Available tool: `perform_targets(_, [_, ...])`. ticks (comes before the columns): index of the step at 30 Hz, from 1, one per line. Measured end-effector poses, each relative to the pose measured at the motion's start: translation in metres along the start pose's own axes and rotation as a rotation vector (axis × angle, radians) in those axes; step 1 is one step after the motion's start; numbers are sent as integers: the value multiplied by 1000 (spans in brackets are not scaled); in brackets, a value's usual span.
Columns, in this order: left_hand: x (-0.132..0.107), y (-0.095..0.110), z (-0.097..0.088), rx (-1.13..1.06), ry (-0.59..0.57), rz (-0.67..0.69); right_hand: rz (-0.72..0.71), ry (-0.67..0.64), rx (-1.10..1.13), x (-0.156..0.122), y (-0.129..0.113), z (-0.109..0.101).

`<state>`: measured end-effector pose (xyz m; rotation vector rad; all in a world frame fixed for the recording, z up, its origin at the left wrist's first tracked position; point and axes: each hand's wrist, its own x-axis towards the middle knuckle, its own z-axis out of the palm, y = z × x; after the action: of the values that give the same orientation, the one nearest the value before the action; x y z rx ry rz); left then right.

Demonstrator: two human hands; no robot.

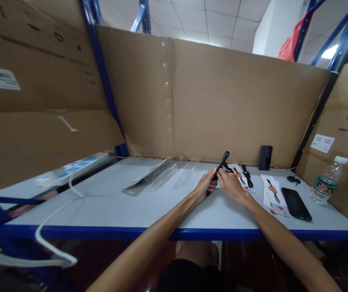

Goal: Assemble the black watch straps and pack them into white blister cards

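Above the middle of the table, my left hand [204, 183] is closed around a black tool with a long rounded handle [223, 158]. The handle's end points up and away from me, and a dark lower part shows below the fingers. My right hand [231, 185] meets the left one, its fingers pinched on the same tool; they hide its middle. Just beyond the right hand lie another black-handled tool [246, 176] and a white printed card [238, 173] picturing such a tool. Farther right are more printed cards [271, 190], partly overlapping.
Clear plastic packaging [174, 170] lies left of my hands. On the right are a black phone [296, 204], keys [294, 179] and a water bottle [325, 182]. Another phone [265, 157] leans against the cardboard wall [216, 101]. A power strip [76, 167] with white cable is at left.
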<state>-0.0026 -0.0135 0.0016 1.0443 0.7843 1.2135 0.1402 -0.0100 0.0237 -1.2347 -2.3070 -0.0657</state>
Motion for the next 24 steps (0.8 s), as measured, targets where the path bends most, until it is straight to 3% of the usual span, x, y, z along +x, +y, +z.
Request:
perform_targets(5, [0,1,2,39,13,0,-2,-3,-115,-1,-3,-4])
perform_targets(8, [-1,0,3,75,21,38,17,49,-29,0,-4,-2])
perform_targets(12, [-2,-2,4,155,30,140,90,137,407,4,-3,7])
perform_targets(17, [-3,-3,7,184,38,236,286,-27,1034,8,-3,10])
perform_targets(24, [-1,-5,8,182,74,291,507,-123,1426,8,-8,4])
